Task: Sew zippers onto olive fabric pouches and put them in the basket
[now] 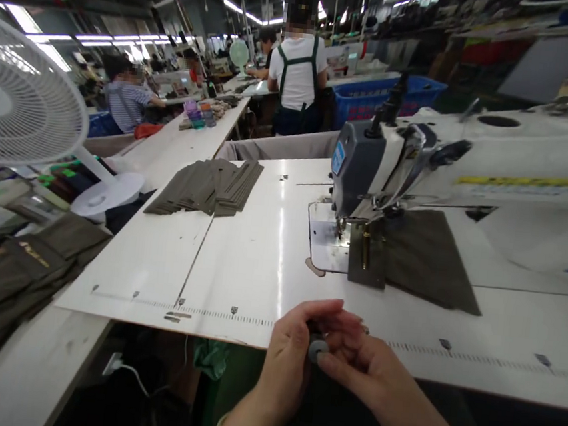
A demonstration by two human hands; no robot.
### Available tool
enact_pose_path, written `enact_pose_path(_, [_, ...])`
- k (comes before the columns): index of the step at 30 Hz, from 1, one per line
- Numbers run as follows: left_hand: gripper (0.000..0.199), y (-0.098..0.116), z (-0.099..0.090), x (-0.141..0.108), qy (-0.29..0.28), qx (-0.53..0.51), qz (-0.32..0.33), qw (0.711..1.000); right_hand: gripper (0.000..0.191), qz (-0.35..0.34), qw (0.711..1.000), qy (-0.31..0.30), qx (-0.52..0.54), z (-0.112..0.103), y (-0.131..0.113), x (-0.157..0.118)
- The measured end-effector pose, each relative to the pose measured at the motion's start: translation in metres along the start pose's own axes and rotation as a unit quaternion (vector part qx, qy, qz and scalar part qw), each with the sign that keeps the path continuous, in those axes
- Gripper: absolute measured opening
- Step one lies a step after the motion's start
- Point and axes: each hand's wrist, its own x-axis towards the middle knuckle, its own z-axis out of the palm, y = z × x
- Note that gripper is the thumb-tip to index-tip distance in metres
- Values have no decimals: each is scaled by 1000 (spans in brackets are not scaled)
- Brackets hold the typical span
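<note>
A small grey bobbin [318, 349] sits between my two hands, just over the table's front edge. My right hand [357, 361] pinches it between thumb and fingers. Curled around its other side is my left hand [288, 347], closed, with part of its grip hidden. Beyond the hands stands a sewing machine [362, 160]. Under its presser foot lies a dark olive fabric piece [425, 260], with a brass-coloured zipper [366, 248] on its left part.
Stacked olive fabric pieces [206, 185] lie on the white table [239, 262] at back left. A white fan [19, 94] stands left, above more olive fabric [22, 268]. A blue basket [339, 101] is behind the machine. Other people [297, 74] work farther back.
</note>
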Motion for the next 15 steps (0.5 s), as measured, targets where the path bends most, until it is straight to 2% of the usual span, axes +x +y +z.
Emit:
enact_pose_path(4, [36,8,1,-6,-74,39,6,996,36,-12,997,9,70,5,1,2])
enact_pose_path(7, [42,11,0,-12,-92,107,10,990,37,-30,997,30,72,6,2,0])
enact_pose_path(9, [54,10,-2,-15,-64,164,8,984,36,-31,997,43,59,6,2,-2])
enact_pose_path(11, [62,7,-5,-18,6,196,24,980,36,-30,997,48,58,7,1,-3])
enact_pose_path(13, [51,3,-9,-18,80,186,48,978,37,-28,996,63,57,8,1,-3])
enact_pose_path(15, [28,0,-13,-19,126,145,49,980,37,-36,995,87,42,8,1,-3])
